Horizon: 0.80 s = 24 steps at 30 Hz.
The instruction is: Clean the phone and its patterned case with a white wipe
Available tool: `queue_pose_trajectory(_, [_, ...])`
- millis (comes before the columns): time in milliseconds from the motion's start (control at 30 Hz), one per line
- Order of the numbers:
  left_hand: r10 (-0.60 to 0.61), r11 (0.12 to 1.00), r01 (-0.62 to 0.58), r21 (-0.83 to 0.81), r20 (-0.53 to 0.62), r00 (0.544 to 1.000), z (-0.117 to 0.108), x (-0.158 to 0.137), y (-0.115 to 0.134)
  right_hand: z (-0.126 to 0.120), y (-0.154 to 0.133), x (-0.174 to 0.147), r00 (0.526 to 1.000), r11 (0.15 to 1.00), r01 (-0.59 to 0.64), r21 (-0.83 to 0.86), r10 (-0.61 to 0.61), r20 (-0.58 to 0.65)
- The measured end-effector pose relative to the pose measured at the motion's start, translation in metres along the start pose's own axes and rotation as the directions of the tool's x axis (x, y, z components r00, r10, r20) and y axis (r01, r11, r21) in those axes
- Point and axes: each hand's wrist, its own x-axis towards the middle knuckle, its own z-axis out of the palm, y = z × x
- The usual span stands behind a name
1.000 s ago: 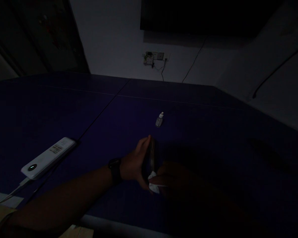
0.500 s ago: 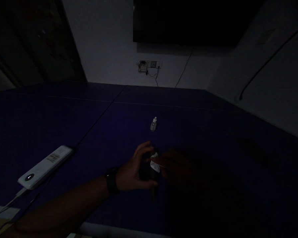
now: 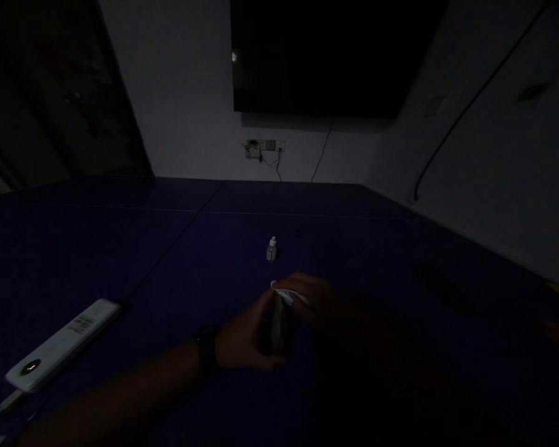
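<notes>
In very dim light, my left hand (image 3: 242,338) wears a black watch (image 3: 207,351) and grips a dark, flat object with a glossy face (image 3: 278,328) between thumb and fingers. Its exact kind is too dark to make out. My right hand (image 3: 320,303) is closed on a white wiping cloth (image 3: 289,296), which lies along the object's upper edge. Just beyond both hands, a small clear dropper bottle with a white cap (image 3: 271,251) stands upright on the dark blue table (image 3: 205,261).
A white power bank (image 3: 65,344) with a cable lies at the left. Something dark and flat (image 3: 442,288) rests on the table at the right. Wall sockets (image 3: 265,146) and a large black screen (image 3: 317,56) are at the back.
My view has tilted up and shifted right. The right hand has carried the white cloth from the middle of the dark object to its upper edge. The left hand keeps its grip.
</notes>
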Motion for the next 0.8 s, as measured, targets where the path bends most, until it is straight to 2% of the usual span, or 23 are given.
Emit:
queue_pose_trajectory(100, [-0.010,0.999,0.010,-0.051,0.007,1.000,-0.001,0.005,-0.004,0.000,0.002,0.005,1.000,1.000,0.006,0.006,-0.006,-0.029])
queue_pose_trajectory(267, [0.015,1.000,-0.015,-0.007,-0.045,0.999,0.001,0.005,-0.016,-0.005,0.001,0.008,0.998,0.998,0.057,0.007,-0.057,-0.026])
queue_pose_trajectory(433, [-0.012,0.999,0.014,0.035,-0.081,0.997,0.005,0.004,-0.030,-0.008,0.002,-0.001,0.995,0.994,0.077,0.081,-0.081,0.052])
queue_pose_trajectory(533, [0.015,0.998,-0.010,0.060,-0.088,0.996,0.007,0.004,-0.036,-0.010,0.002,-0.010,0.987,0.982,0.130,0.134,-0.141,0.076])
queue_pose_trajectory(667, [0.052,0.994,-0.045,0.101,-0.064,0.997,0.008,0.003,-0.040,-0.014,0.000,-0.013,0.975,0.977,0.172,0.123,-0.187,0.122])
queue_pose_trajectory(733, [0.048,0.991,-0.040,0.127,-0.060,0.997,0.008,0.002,-0.040,-0.015,0.001,-0.008,0.982,0.987,0.135,0.091,-0.145,0.122])
queue_pose_trajectory(800, [0.014,0.990,-0.007,0.141,-0.054,0.998,0.008,0.001,-0.039,-0.013,0.004,-0.002,0.996,0.999,0.051,0.016,-0.051,0.068])
